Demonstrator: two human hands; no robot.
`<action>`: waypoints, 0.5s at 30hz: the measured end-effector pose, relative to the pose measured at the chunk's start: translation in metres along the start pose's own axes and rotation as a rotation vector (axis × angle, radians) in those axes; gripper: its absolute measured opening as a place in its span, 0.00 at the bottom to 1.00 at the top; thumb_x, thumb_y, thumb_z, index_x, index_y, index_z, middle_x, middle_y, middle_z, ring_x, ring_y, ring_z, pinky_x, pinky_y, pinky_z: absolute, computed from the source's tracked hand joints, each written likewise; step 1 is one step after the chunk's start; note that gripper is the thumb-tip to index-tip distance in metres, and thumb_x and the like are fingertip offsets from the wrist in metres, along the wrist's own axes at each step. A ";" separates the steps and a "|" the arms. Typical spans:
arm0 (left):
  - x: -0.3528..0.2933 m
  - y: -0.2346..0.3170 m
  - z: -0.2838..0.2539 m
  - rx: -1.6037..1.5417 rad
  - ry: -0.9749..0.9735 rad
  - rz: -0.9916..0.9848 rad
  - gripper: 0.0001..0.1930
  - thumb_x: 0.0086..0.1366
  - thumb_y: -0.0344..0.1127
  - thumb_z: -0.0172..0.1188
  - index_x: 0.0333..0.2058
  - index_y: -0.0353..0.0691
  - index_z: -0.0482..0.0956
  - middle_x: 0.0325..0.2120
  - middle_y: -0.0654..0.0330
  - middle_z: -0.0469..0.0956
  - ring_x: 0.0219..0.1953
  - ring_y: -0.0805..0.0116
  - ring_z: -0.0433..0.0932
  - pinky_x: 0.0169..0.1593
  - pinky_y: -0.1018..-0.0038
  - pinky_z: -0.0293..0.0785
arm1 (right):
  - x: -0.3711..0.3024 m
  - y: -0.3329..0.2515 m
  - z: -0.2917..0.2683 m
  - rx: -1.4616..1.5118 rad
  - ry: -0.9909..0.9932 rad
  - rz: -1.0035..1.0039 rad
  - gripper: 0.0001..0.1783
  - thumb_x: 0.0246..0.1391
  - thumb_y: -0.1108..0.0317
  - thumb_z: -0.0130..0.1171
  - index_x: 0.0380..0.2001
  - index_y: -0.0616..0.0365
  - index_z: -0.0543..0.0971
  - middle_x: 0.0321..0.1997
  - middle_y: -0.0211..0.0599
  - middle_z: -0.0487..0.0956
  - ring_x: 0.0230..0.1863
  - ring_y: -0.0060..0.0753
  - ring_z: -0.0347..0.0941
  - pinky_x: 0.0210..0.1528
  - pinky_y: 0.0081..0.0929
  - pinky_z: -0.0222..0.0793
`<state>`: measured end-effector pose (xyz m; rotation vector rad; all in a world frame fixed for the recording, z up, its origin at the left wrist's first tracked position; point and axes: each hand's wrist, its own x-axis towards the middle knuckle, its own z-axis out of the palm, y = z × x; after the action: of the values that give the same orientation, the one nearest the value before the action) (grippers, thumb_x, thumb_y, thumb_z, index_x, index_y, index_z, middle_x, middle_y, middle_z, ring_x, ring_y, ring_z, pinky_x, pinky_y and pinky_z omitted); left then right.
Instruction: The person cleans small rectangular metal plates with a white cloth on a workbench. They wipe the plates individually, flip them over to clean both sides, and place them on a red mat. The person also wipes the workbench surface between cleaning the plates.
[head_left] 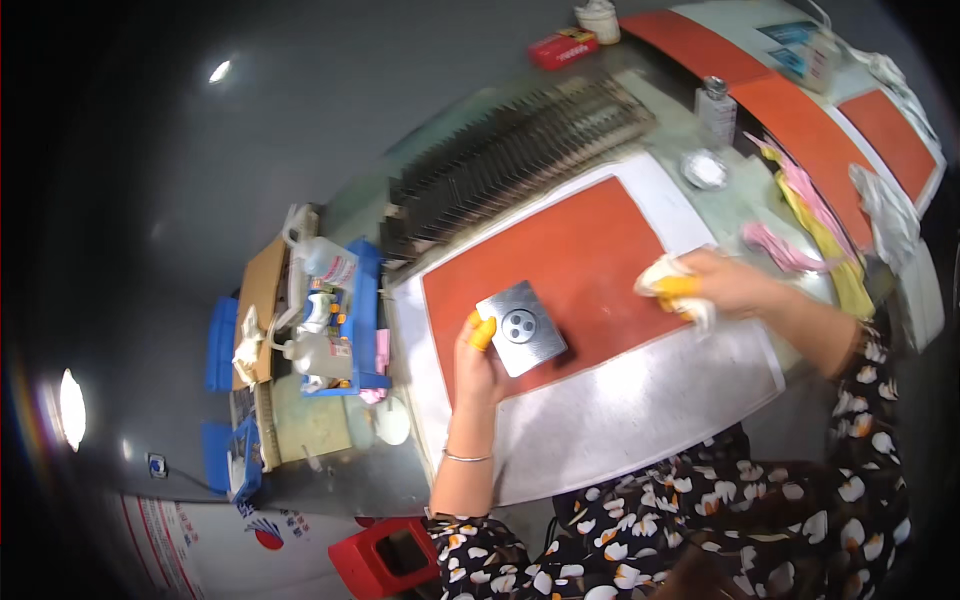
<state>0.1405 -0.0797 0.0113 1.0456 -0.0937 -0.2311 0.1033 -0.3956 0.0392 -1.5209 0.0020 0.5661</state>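
Observation:
My left hand (pixel 475 365), a yellow finger cot on one finger, grips the left edge of a silver phone back panel (pixel 535 345). Near the panel's top sits a dark round camera ring with three round spots. The panel is held over a red-orange mat (pixel 590 255). To the right, my right hand (pixel 705 285) is closed round a crumpled white cloth (pixel 665 275), apart from the panel. Yellow also covers a finger of that hand. The fingertips behind the cloth are hidden.
Beyond the mat stands a long slotted black rack (pixel 520 155). A blue tray (pixel 368 300) with pump bottles is at left. At right are a clear bottle (pixel 716 112), a small round dish (pixel 704 170) and pink and yellow cloths (pixel 850 285). A red bin (pixel 385 560) stands below.

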 end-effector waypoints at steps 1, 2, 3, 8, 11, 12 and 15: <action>-0.013 -0.013 0.012 -0.021 -0.017 -0.041 0.10 0.61 0.30 0.50 0.41 0.36 0.71 0.36 0.60 0.76 0.38 0.72 0.75 0.43 0.75 0.73 | 0.005 0.011 0.027 -0.012 -0.034 0.000 0.14 0.55 0.61 0.53 0.35 0.61 0.77 0.26 0.28 0.75 0.25 0.16 0.68 0.25 0.15 0.63; -0.024 -0.024 0.023 -0.042 -0.045 -0.079 0.10 0.61 0.31 0.50 0.41 0.36 0.71 0.36 0.59 0.76 0.38 0.71 0.75 0.43 0.75 0.72 | 0.008 0.026 0.045 -0.004 -0.022 -0.011 0.14 0.54 0.59 0.53 0.30 0.61 0.76 0.24 0.29 0.74 0.25 0.17 0.67 0.26 0.18 0.61; -0.028 -0.035 0.025 -0.039 -0.071 -0.088 0.10 0.62 0.31 0.50 0.42 0.36 0.70 0.36 0.59 0.75 0.38 0.71 0.76 0.43 0.75 0.72 | 0.002 0.020 0.062 0.075 -0.028 -0.005 0.14 0.55 0.60 0.52 0.32 0.61 0.76 0.25 0.29 0.74 0.25 0.15 0.67 0.25 0.16 0.60; -0.050 -0.049 0.037 -0.058 -0.114 -0.036 0.09 0.60 0.29 0.51 0.40 0.35 0.70 0.35 0.60 0.74 0.38 0.73 0.73 0.44 0.77 0.70 | 0.000 0.052 0.089 0.324 0.113 -0.068 0.10 0.56 0.69 0.50 0.37 0.64 0.75 0.30 0.30 0.75 0.27 0.16 0.68 0.26 0.14 0.64; -0.061 -0.055 0.035 0.005 -0.088 0.003 0.05 0.59 0.27 0.52 0.35 0.37 0.70 0.30 0.65 0.72 0.34 0.78 0.69 0.40 0.80 0.65 | -0.012 0.048 0.102 0.360 0.074 -0.123 0.09 0.56 0.70 0.50 0.37 0.63 0.74 0.30 0.29 0.75 0.29 0.15 0.69 0.28 0.14 0.65; -0.062 -0.061 0.031 0.043 -0.080 0.061 0.03 0.58 0.26 0.52 0.31 0.38 0.69 0.27 0.68 0.69 0.31 0.81 0.66 0.37 0.83 0.62 | -0.015 0.047 0.105 0.365 0.062 -0.158 0.08 0.56 0.70 0.50 0.36 0.63 0.75 0.30 0.29 0.75 0.30 0.15 0.69 0.29 0.14 0.65; -0.067 -0.066 0.018 0.140 -0.129 0.171 0.05 0.60 0.29 0.52 0.35 0.38 0.70 0.28 0.68 0.70 0.29 0.81 0.66 0.37 0.84 0.63 | -0.015 0.050 0.107 0.150 0.137 -0.268 0.08 0.56 0.69 0.50 0.33 0.63 0.75 0.27 0.27 0.74 0.29 0.14 0.67 0.28 0.15 0.63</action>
<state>0.0629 -0.1109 -0.0349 1.1551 -0.3183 -0.1383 0.0357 -0.3028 0.0053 -1.3834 -0.0523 0.2422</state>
